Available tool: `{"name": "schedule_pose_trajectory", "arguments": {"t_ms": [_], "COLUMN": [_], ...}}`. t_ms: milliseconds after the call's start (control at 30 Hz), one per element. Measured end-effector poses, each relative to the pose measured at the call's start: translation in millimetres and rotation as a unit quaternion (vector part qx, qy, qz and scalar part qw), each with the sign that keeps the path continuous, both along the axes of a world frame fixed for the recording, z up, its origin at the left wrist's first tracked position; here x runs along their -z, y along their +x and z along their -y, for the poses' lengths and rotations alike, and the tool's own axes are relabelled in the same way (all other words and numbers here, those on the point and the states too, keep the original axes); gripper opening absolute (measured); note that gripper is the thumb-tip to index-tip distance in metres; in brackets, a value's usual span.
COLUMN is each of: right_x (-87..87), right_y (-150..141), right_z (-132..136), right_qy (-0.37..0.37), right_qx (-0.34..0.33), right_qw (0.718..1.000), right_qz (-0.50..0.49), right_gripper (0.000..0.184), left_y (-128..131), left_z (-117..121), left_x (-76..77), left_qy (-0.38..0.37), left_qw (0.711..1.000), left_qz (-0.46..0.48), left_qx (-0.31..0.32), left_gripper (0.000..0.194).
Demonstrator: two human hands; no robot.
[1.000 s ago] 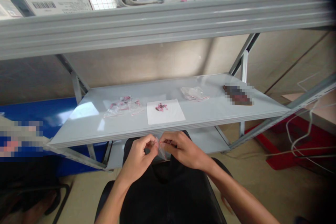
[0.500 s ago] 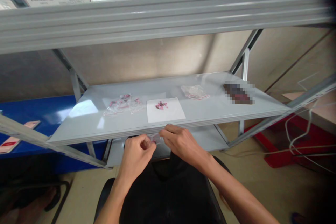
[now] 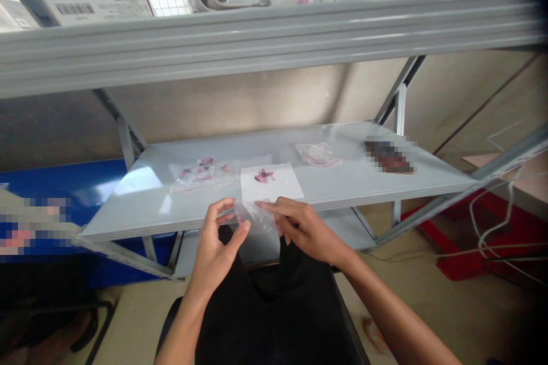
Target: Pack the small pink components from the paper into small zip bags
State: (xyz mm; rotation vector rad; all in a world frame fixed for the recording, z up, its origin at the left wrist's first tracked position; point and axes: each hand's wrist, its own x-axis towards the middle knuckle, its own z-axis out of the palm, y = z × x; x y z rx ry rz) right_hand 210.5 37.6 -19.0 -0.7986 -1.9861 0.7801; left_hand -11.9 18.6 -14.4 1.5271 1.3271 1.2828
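My right hand comes in from the right, palm down, index finger reaching left over the clear bag; its thumb and other fingers are closed on the bag's right side. My left hand is raised with the palm turned inward, thumb and fingertips apart in an open curve around the bag's left end; whether they touch it I cannot tell. The bag lies between my 2 hands, just in front of the shelf.

Compared with 0.5 s earlier, my left thumb and fingers have parted from a closed pinch, my right index finger has stretched out, and more of the bag shows.

Beyond the bag, 1 white paper lies on the shelf bearing a small heap of pink pieces, unchanged. Left of it: filled bags. Right of it: flat bags, then 1 pixelated item.
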Motion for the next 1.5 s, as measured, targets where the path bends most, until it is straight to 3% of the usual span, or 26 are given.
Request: {"name": "schedule_pose_trajectory", "arguments": {"t_ms": [67,200,300,400,567,733,1100,1500], "right_x": [-1.2,4.2,10.4,14.4,15.4,22.0,52.1,52.8], "right_y": [5,14,22,28,25,21,26,28], "right_z": [-9,-41,-71,-99,-126,-141,-167,-172], "right_qy": [-0.065,-0.159,-0.224,-0.275,-0.235,-0.219,-0.220,-0.206], "right_qx": [-0.027,-0.042,-0.027,-0.018,0.050,0.055,0.028,0.062], "right_qw": [0.996,0.980,0.962,0.942,0.957,0.961,0.962,0.967], "right_qz": [-0.061,-0.110,-0.154,-0.191,-0.164,-0.162,-0.160,-0.139], "right_gripper": [0.042,0.035,0.029,0.030,0.028,0.050,0.046,0.045], "left_y": [2,13,18,20,21,24,29,31], "left_z": [-7,-29,-55,-86,-129,-151,-161,-165], "left_x": [5.0,9.9,12.8,17.3,24.1,27.6,22.4,14.2], "left_qy": [-0.045,-0.145,-0.135,-0.099,-0.058,-0.027,0.023,0.065], "left_qw": [0.994,0.954,0.958,0.974,0.991,0.997,0.996,0.987], "left_qz": [0.102,0.242,0.236,0.191,0.105,0.039,-0.084,-0.147], "left_qx": [0.018,0.103,0.095,0.076,0.066,0.062,0.024,0.003], "left_gripper": [0.051,0.053,0.051,0.036,0.034,0.037,0.050,0.039]}}
